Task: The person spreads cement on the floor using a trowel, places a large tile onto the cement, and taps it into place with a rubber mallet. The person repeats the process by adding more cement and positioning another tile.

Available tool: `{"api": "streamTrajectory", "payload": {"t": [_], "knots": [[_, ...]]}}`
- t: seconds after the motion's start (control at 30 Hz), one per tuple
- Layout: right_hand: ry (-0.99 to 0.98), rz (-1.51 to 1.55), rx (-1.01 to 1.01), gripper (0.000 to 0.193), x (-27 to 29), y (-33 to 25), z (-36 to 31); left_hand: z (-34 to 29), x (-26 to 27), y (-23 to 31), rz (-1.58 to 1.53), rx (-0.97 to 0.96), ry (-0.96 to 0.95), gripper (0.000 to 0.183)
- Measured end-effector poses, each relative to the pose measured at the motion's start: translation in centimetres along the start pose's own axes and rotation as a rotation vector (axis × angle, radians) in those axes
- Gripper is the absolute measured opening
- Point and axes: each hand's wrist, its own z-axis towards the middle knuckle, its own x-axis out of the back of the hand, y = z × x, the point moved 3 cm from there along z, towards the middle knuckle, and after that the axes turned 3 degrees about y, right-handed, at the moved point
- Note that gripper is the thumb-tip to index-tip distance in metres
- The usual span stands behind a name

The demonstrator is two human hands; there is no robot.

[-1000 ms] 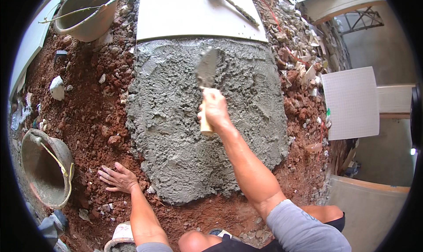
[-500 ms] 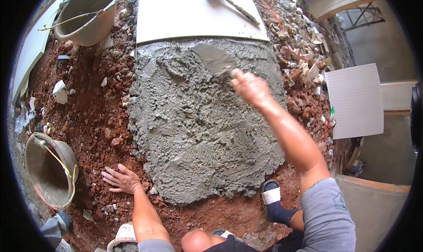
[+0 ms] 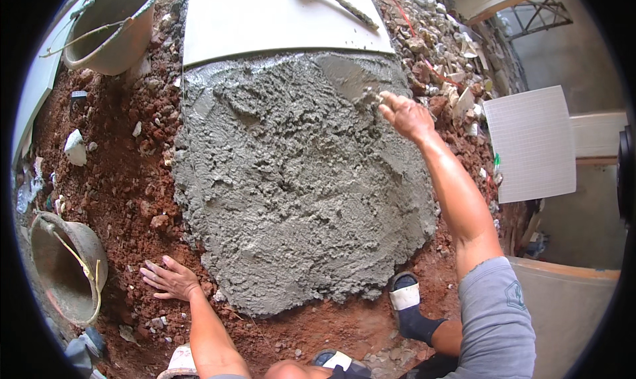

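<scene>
My right hand (image 3: 407, 116) is wrapped round the handle of a trowel (image 3: 346, 78). Its blade, coated in grey mortar, lies against the top right of the wet mortar bed (image 3: 298, 187), close to the edge of a large white tile (image 3: 278, 21). The mortar looks smoother near that edge and rough and lumpy through the middle. Fingers spread, my left hand (image 3: 172, 279) rests on the reddish soil (image 3: 146, 233) left of the bed and holds nothing. A mallet (image 3: 344, 6) lies on the white tile, its head partly cut off by the upper picture edge.
Two buckets with cord handles stand at the left, an upper bucket (image 3: 112, 34) and a lower bucket (image 3: 69, 266). Broken rubble (image 3: 457, 67) lines the right side, beside a pale ribbed tile (image 3: 530, 144). A sandalled foot (image 3: 405, 299) is by the bed's lower right corner.
My right hand has swept the trowel rightward along the mortar near the tile edge. My left hand keeps its place on the soil. The whole view has shifted slightly.
</scene>
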Motion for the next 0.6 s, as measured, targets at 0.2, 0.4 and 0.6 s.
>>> {"api": "streamTrajectory", "payload": {"t": [0.2,0.4,0.6], "knots": [[0.013,0.079,-0.116,0.045,0.6,0.2,-0.4,0.0,-0.2,-0.1,0.003,-0.027,0.08,0.059],[-0.019,0.08,-0.084,0.047,-0.4,1.5,-0.6,-0.1,-0.4,-0.1,-0.013,-0.03,0.077,0.059],[0.097,0.146,-0.191,0.045,-1.8,6.2,1.2,-0.1,-0.7,-0.3,-0.026,-0.021,0.107,0.06]]}}
